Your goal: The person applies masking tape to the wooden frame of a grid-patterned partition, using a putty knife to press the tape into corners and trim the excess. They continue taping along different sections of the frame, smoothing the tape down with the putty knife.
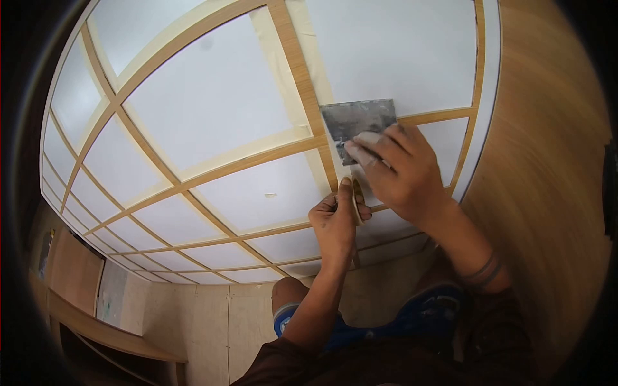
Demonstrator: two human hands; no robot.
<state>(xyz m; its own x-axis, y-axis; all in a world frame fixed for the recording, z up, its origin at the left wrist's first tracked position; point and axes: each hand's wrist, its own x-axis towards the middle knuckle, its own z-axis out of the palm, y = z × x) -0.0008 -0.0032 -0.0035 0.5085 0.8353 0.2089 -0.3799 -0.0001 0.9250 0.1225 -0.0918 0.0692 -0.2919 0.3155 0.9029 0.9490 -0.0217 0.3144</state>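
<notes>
In my right hand is a flat metal putty knife, smeared grey. Its wide blade lies against the white panel, close to where two wooden strips meet. Just below, my left hand pinches a roll of masking tape, seen nearly edge-on. A pale length of tape runs from the roll up toward the blade, partly hidden by my fingers. Wood-coloured strips divide the panel into a grid. Cream masking tape borders several of the white squares beside the strips.
To the right stands a brown wooden surface beyond the panel's white edge. A light plywood floor lies below. At the lower left are a wooden frame piece and a brown board. My knees are close under the panel.
</notes>
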